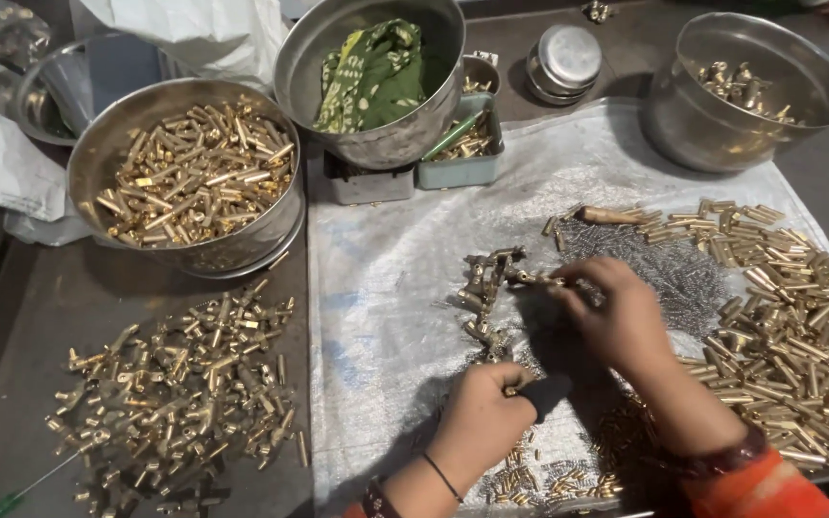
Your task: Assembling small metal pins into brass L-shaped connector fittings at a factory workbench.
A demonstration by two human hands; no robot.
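1. Far left of the white woven sheet (386,278), a loose heap of brass fittings (175,384) lies on the dark tabletop, with a green-handled tool (2,501) at its lower edge.
2. Above that heap, just off the sheet's upper left corner, stands a steel bowl (98,153) full of brass tubes.
3. At the sheet's top edge, a second steel bowl (309,67) holding green cloth (371,72) rests over two small grey trays (462,168).
4. Low on the sheet's middle, the left hand (482,422) is curled closed around a dark-handled tool (544,395).
5. Just above it, a row of assembled brass pieces (486,288) lies on the sheet.
6. The right hand (616,317) pinches one small brass piece (539,279) at the row's end, fingers bent tight.
7. On the sheet's right side, thin steel springs (674,269) lie beside a wide pile of brass tubes (789,326).
8. Off the top right corner stands a third steel bowl (683,125).
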